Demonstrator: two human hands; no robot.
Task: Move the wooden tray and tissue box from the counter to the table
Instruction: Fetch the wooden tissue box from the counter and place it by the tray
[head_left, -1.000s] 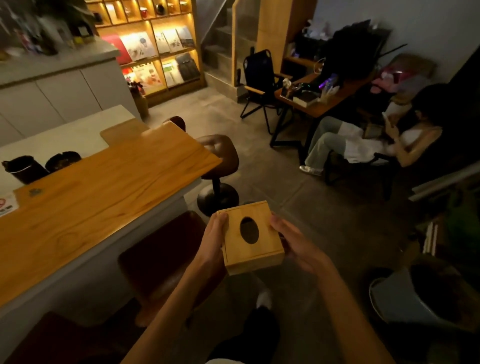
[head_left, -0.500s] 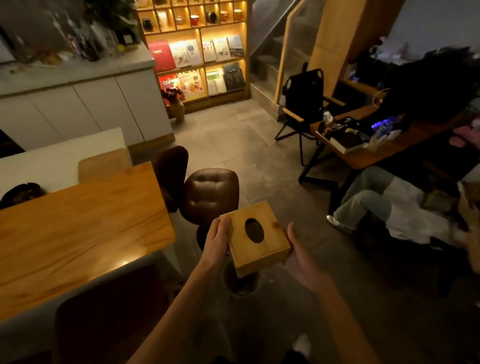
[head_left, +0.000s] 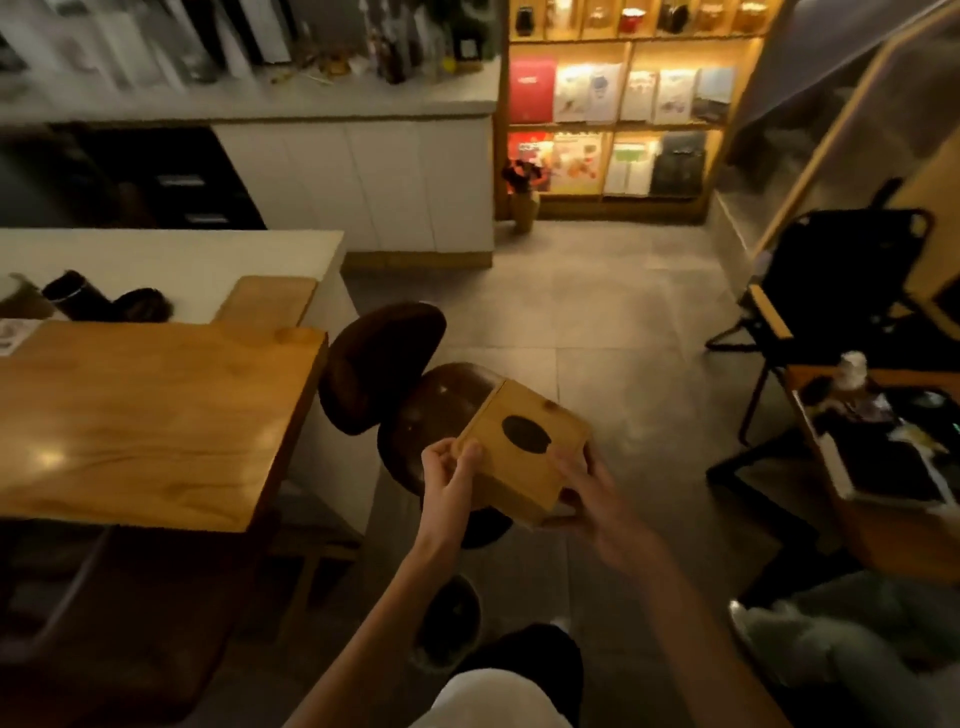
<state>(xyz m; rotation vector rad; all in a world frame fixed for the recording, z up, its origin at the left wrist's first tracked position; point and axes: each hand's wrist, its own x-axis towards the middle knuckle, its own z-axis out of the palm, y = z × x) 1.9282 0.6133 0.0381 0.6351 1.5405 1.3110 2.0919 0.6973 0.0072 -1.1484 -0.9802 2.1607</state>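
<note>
Head cam: tissue box (head_left: 519, 451) off the counter, mid-air over a stool (head_left: 441, 415), w/ left hand (head_left: 451, 480) and right hand (head_left: 589, 499) both wrapped round its sides. Table (head_left: 862, 525) is at right, box not yet there. Tray: can't spot it.

Both hands, left hand (head_left: 451, 480) and right hand (head_left: 589, 496), grip the tissue box (head_left: 522, 449) above the stool (head_left: 441, 415), right of the wooden table (head_left: 140, 415).
</note>
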